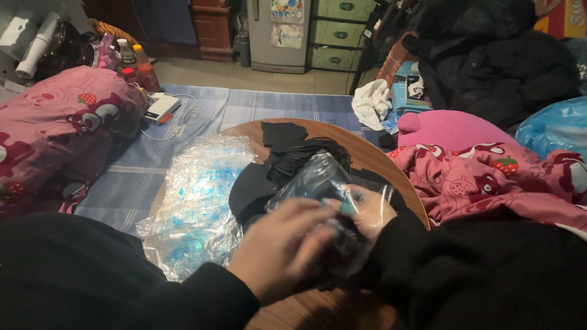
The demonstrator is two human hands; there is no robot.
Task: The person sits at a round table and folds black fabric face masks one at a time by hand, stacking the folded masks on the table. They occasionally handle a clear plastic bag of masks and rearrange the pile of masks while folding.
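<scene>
My left hand (pixel 278 244) and my right hand (pixel 370 211) are together at the near edge of a round wooden table (pixel 367 150). Both grip a clear plastic bag (pixel 318 180) with a black item inside it; the hands are blurred. My right hand's fingers show through the plastic. Just beyond the bag lies a heap of black fabric pieces (pixel 293 153). To the left of my hands a stack of clear plastic bags with blue print (pixel 199 201) covers the table's left side.
Pink patterned bedding (pixel 61 128) lies at the left and more (pixel 489 177) at the right. A blue mat (pixel 244 107) carries a white device with a cable (pixel 162 109). Bottles (pixel 137 67) stand at the back left, dark clothing (pixel 489 61) at the back right.
</scene>
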